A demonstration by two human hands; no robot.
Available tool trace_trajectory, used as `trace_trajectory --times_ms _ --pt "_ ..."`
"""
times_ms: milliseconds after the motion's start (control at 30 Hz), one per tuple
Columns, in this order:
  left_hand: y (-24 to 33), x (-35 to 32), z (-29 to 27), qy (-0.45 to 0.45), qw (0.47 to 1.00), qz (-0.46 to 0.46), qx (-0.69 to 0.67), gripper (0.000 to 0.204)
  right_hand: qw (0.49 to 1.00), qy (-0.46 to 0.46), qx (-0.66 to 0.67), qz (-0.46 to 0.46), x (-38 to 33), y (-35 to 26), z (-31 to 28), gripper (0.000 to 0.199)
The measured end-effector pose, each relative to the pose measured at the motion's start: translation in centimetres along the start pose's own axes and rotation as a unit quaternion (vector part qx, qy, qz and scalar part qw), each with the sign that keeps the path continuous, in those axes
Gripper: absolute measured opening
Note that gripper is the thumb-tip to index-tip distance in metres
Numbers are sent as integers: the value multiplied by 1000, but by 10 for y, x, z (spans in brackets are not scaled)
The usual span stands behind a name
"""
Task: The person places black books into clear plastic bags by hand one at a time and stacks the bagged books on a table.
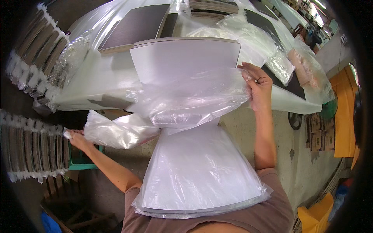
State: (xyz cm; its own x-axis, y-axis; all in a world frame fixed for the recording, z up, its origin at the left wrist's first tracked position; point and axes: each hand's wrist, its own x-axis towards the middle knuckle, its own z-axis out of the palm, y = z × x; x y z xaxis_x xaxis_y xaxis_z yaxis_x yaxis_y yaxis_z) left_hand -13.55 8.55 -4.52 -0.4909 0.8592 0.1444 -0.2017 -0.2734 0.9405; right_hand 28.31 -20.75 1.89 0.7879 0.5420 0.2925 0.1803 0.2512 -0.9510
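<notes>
While a white-topped stack of boards (185,56) lies at the near edge of the worktop (108,72), the right hand (258,83), nearer, pinches clear film (190,91) just right of it; the left hand (79,140), well apart, pinches crumpled plastic (112,132). From here, film hides the stack's lower end; I can't judge its long axis.

The middle is bright, with white glare streaking the plastic (200,97) and a sheen on the worktop (87,81). A lit tube (319,4) shows at upper right. The floor (303,171) is pale at right, dim and shadowy at lower left. Fisheye distortion bows the board (182,56); the corners go black, and far background detail is soft.
</notes>
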Motion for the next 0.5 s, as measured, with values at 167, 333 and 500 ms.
trace_trajectory --times_ms 167,333,500 --pt "41 -47 63 26 992 1 126 25 997 -42 -59 24 -12 -5 25 9" --pt "84 -196 140 -571 805 82 138 43 993 -103 -59 11 -23 -9 52 9" --pt "54 -246 154 -658 747 -70 -62 28 993 -114 -3 -19 -34 -3 65 8"
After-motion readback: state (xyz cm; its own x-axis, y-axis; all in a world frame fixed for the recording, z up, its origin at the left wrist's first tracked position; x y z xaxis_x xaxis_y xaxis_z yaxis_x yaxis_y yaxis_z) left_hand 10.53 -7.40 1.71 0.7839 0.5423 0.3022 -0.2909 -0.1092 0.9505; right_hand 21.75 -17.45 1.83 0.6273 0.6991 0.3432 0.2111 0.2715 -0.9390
